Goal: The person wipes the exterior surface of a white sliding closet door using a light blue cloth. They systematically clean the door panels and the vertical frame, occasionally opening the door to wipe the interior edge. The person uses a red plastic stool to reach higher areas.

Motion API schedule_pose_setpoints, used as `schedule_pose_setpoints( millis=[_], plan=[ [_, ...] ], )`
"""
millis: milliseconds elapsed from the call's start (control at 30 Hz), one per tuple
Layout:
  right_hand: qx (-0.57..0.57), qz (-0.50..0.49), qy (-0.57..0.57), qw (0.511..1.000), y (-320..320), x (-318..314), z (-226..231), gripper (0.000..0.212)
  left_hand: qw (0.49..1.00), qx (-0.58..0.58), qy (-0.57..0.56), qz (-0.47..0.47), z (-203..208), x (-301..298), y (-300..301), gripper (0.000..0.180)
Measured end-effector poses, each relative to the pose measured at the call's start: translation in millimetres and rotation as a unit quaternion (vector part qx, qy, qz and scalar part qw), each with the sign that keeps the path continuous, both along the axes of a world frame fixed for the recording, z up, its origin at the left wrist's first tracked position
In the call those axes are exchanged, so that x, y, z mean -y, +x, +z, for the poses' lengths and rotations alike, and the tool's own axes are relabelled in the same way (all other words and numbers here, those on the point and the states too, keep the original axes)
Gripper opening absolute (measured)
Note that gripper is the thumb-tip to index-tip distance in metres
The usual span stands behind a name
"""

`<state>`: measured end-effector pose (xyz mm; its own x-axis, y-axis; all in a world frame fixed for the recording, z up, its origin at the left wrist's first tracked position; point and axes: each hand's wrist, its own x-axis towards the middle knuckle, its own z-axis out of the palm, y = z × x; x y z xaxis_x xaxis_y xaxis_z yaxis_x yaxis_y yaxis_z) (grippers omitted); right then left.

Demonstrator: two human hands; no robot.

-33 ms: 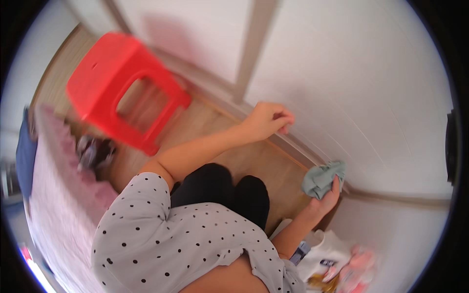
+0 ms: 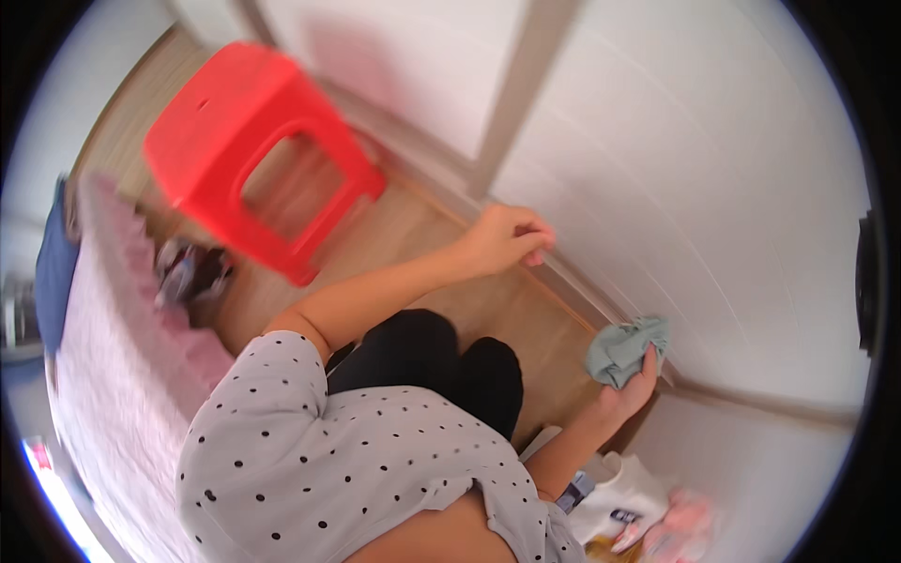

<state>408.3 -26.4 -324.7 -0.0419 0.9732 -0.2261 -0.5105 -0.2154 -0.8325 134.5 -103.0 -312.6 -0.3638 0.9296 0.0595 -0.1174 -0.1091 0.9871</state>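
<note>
A crumpled grey-green cloth (image 2: 621, 354) is bunched in my right hand (image 2: 635, 389), beside the foot of a white panel (image 2: 713, 206). My fingers are partly hidden by its folds, and I cannot tell whether the cloth touches the panel. My left hand (image 2: 511, 239) hangs in front of the same panel, near its lower edge. Its fingers are loosely curled in, with nothing seen in them.
A red plastic stool (image 2: 253, 141) stands on the wooden floor (image 2: 422, 220) at the far left. A bed with a pink frilled cover (image 2: 141, 375) lies along the left. White and pink items (image 2: 629, 497) are heaped at the lower right.
The whole view has shifted slightly, so the stool and panel sit a little further right. The cloth stays in my right hand, and my left hand remains curled.
</note>
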Motion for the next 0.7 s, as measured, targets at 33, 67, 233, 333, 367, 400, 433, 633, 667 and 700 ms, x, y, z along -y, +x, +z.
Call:
schedule_pose_setpoints(
  millis=[33, 67, 233, 333, 367, 400, 433, 633, 667, 700],
  plan=[
    [0.011, 0.027, -0.004, 1.0, -11, 0, -6, 0.034, 0.998, 0.034, -0.035, 0.029, -23, 33, -16, 0.01],
    [0.025, 0.044, -0.02, 0.998, -21, 4, -10, 0.033, 0.996, 0.026, -0.062, 0.057, -46, 66, -33, 0.01],
    [0.073, 0.12, -0.073, 0.987, -38, 7, 6, 0.033, 0.95, 0.073, -0.198, 0.23, -53, 220, -75, 0.012],
    [0.09, 0.163, -0.106, 0.977, -39, 12, 23, 0.035, 0.917, 0.021, -0.285, 0.278, -36, 316, -99, 0.012],
    [0.092, 0.174, -0.125, 0.972, -42, 14, 30, 0.036, 0.904, -0.009, -0.318, 0.285, -28, 347, -110, 0.012],
    [0.101, 0.173, -0.137, 0.97, -47, 18, 41, 0.036, 0.88, -0.007, -0.336, 0.335, -18, 371, -115, 0.012],
    [0.106, 0.183, -0.139, 0.968, -51, 20, 46, 0.036, 0.854, -0.007, -0.353, 0.382, -5, 395, -129, 0.012],
    [0.145, 0.216, -0.135, 0.956, -65, 30, 71, 0.036, 0.712, -0.056, -0.347, 0.608, 23, 513, -231, 0.013],
    [0.142, 0.225, -0.131, 0.955, -65, 30, 72, 0.036, 0.703, -0.058, -0.342, 0.621, 24, 524, -245, 0.013],
    [0.139, 0.234, -0.127, 0.954, -65, 30, 72, 0.036, 0.693, -0.061, -0.337, 0.634, 25, 533, -256, 0.014]
  ],
)
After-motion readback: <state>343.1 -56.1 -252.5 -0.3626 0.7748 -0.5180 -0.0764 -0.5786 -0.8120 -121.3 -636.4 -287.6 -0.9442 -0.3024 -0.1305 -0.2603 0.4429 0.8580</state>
